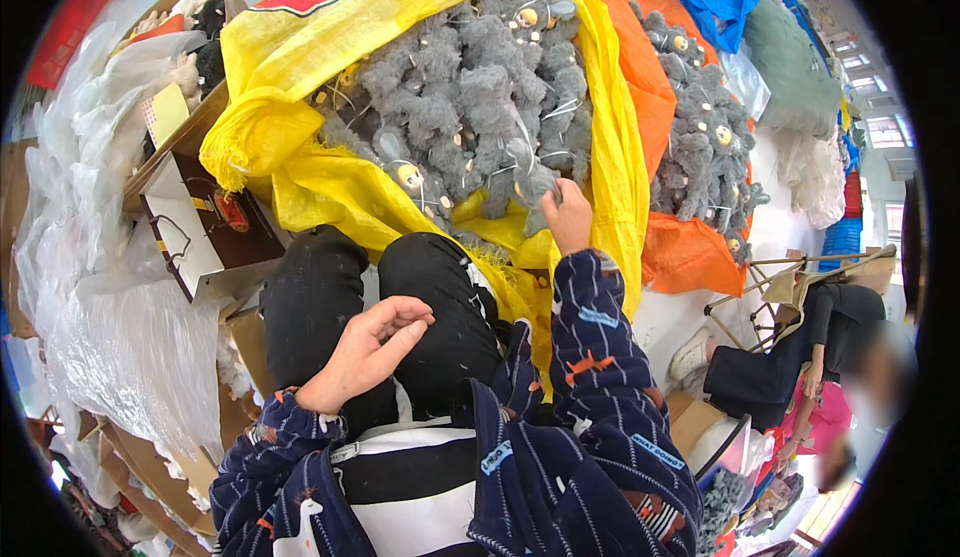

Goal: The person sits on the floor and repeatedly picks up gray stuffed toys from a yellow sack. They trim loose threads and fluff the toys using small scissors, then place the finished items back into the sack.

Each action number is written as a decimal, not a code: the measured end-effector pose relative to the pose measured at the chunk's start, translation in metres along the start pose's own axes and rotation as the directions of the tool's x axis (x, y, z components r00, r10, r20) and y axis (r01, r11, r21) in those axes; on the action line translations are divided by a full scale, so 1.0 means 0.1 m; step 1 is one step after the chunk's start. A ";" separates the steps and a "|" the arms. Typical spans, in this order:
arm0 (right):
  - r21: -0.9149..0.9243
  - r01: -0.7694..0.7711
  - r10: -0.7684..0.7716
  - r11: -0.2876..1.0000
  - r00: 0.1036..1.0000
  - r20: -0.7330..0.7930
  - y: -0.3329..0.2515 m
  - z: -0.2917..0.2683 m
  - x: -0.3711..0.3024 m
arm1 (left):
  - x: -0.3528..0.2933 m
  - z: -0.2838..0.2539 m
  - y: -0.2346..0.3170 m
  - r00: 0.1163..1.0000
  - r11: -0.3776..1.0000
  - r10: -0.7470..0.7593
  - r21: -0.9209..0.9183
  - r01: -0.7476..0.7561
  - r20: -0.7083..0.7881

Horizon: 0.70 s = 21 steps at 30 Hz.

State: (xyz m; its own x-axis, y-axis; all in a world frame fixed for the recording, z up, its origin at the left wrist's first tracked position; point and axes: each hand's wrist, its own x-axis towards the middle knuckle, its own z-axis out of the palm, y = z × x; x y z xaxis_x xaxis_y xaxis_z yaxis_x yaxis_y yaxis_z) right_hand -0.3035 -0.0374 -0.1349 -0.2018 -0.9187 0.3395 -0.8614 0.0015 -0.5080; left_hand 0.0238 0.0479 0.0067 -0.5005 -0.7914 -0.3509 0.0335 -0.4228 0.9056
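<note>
Zero grip in the left hand (375, 349), half-curled over the lap (430, 267). Beyond, pinched in the right hand (570, 219), a grey toy (532, 183) in the yellow sack (615, 147), apparently spread wide for easy reach. Farther right, more toys (695, 147) in an orange sack (685, 257).

I have, over the feed, an open sack (360, 22) just before the wearer's knees (428, 267), plush dolls (490, 87) heaped in it. To its right, a second sack (690, 257) holds more; left, a cardboard box (193, 135), then plastic sheeting (120, 347); far right, a seated co-worker (840, 322).
</note>
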 end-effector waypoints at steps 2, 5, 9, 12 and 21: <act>0.202 -0.079 0.086 0.976 0.996 -0.027 -0.26 -0.33 0.02 | -0.01 -0.01 -0.03 0.998 0.996 0.063 0.063 -0.061 -0.030; 0.443 -0.140 0.168 0.886 0.986 -0.024 -0.80 -0.85 -0.02 | -0.05 -0.01 -0.06 0.981 0.980 0.179 0.097 -0.172 -0.067; 0.728 -0.068 0.140 0.683 0.989 -0.039 -1.54 -1.39 -0.19 | -0.19 -0.03 0.08 0.890 0.846 0.437 0.397 -0.356 -0.132; 0.883 -0.053 0.027 0.467 0.999 0.046 -2.06 -1.69 -0.34 | -0.39 0.00 0.38 0.784 0.683 0.616 0.551 -0.479 -0.082; 0.799 -0.601 0.078 0.039 0.799 0.597 -2.45 -1.15 -1.01 | -0.71 0.03 0.04 0.932 0.934 0.357 0.048 -0.355 -0.067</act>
State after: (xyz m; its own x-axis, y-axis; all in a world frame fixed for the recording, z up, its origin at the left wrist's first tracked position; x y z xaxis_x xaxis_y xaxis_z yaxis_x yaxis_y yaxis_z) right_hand -0.1261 0.1002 0.0466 0.0498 -0.9693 -0.2409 0.4598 0.2364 -0.8560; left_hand 0.0570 0.1038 0.0358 -0.3960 -0.9180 -0.0195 0.1677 -0.0932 0.9814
